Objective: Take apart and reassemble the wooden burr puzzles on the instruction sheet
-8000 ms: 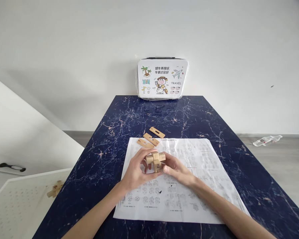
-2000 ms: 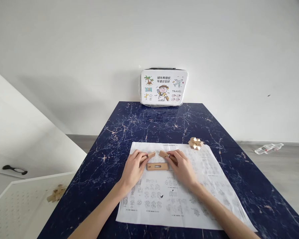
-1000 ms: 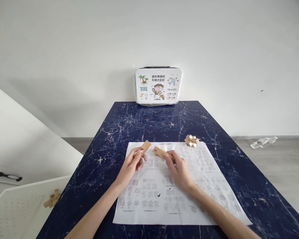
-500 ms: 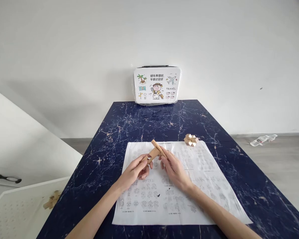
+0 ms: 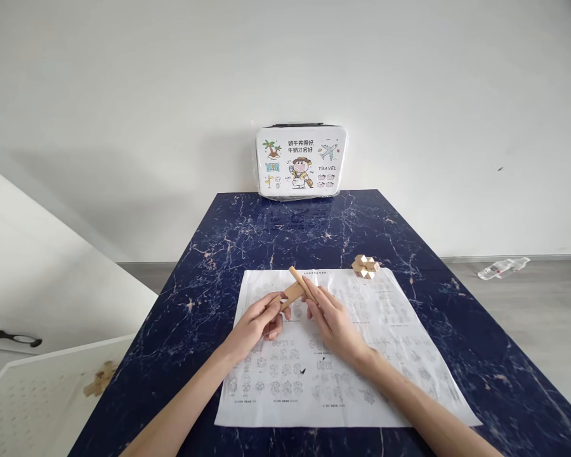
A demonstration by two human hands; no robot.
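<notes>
Above a printed instruction sheet (image 5: 361, 406), my left hand (image 5: 257, 320) is closed on a wooden puzzle piece (image 5: 292, 292), a flat pale block whose lower end is hidden by the fingers. Closed as well, my right hand (image 5: 330, 317) grips a slimmer wooden stick (image 5: 297, 275) that slants up to the left. The stick lies against or across the block; I cannot tell whether the two interlock. At the sheet's top right edge sits an assembled wooden burr puzzle (image 5: 365, 267).
The blue marbled table (image 5: 247, 235) carries a white cartoon-printed case (image 5: 301, 162) at its far end, against the wall. On the floor to the right lies a clear plastic bottle (image 5: 503, 268). Lower left, a white perforated surface (image 5: 33, 387) holds wooden pieces (image 5: 99, 378).
Both hands keep almost the same place and grip. The view has shifted very slightly, and the right fingers have moved a little along the stick.
</notes>
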